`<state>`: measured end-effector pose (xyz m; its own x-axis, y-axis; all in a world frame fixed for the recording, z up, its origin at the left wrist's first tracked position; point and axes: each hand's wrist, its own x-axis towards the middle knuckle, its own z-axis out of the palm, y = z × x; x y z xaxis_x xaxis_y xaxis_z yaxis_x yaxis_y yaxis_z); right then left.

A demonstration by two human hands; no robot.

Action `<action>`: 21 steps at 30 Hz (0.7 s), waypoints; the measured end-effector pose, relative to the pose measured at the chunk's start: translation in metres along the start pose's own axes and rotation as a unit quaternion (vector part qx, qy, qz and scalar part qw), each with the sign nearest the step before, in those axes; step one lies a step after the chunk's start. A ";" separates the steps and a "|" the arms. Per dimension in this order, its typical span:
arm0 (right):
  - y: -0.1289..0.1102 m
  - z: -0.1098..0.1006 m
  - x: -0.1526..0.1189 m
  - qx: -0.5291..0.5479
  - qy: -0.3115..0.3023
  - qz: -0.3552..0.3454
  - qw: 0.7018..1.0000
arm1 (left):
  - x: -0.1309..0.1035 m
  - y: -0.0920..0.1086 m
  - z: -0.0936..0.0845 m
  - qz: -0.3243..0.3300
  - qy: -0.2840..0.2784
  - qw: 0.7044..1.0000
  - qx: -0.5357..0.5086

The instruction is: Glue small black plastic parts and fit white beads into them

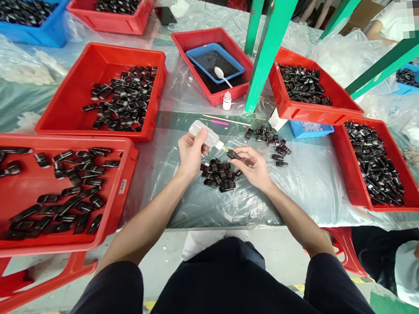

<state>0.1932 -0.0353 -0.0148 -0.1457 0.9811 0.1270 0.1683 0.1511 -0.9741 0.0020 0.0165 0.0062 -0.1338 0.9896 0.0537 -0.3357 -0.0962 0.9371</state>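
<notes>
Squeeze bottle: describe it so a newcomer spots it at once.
Over the middle of the table, find the left grip. It holds the squeeze bottle, translucent, tilted, its nozzle pointing toward the dark piece in the right grip. Unlike the small bottle standing by a red bin, it is larger and held in the air.

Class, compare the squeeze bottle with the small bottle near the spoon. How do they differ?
The squeeze bottle is larger; the small bottle is smaller.
The squeeze bottle tilts, nozzle downward, in the grip of the left hand; the small bottle stands upright, unheld, beside a red tray.
Both are pale.
</notes>
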 end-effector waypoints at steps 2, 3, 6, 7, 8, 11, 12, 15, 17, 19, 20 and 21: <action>-0.001 -0.002 0.000 -0.010 0.004 -0.002 1.000 | 0.002 -0.002 -0.001 0.008 0.011 1.000 0.001; -0.001 -0.003 0.000 -0.022 0.007 -0.004 1.000 | 0.003 -0.002 -0.001 0.014 0.018 1.000 0.001; -0.003 -0.005 -0.001 -0.070 0.009 -0.016 0.997 | 0.007 -0.003 -0.003 0.027 0.048 0.998 -0.003; -0.003 -0.005 -0.002 -0.081 0.001 -0.024 0.996 | 0.008 -0.004 -0.004 0.027 0.058 0.998 -0.004; -0.003 -0.005 -0.003 -0.089 -0.011 -0.035 0.995 | 0.009 -0.004 -0.005 0.025 0.067 0.997 -0.005; -0.002 -0.002 -0.004 -0.123 -0.062 -0.074 0.988 | 0.011 -0.004 -0.006 0.014 0.082 0.997 -0.007; -0.002 -0.002 -0.004 -0.142 -0.075 -0.088 0.983 | 0.011 -0.005 -0.006 0.012 0.083 0.996 -0.007; -0.006 -0.012 0.001 -0.217 -0.081 -0.106 0.967 | 0.011 -0.004 -0.006 0.007 0.080 0.997 -0.013; -0.012 -0.031 0.006 -0.282 -0.056 -0.081 0.954 | 0.010 -0.002 -0.005 -0.005 0.078 0.997 -0.022; -0.017 -0.059 0.011 -0.357 -0.021 -0.020 0.934 | 0.009 0.000 -0.004 -0.024 0.078 0.996 -0.031; -0.018 -0.075 0.012 -0.388 -0.005 0.023 0.921 | 0.009 0.002 -0.004 -0.034 0.079 0.996 -0.036; -0.019 -0.091 0.013 -0.410 0.002 0.066 0.910 | 0.008 0.003 -0.003 -0.044 0.079 0.995 -0.041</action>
<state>0.2769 -0.0149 0.0226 -0.0684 0.9974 0.0212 0.8552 0.0696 -0.5137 -0.0029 0.0239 0.0083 -0.2428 0.9661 -0.0881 -0.4272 -0.0250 0.9038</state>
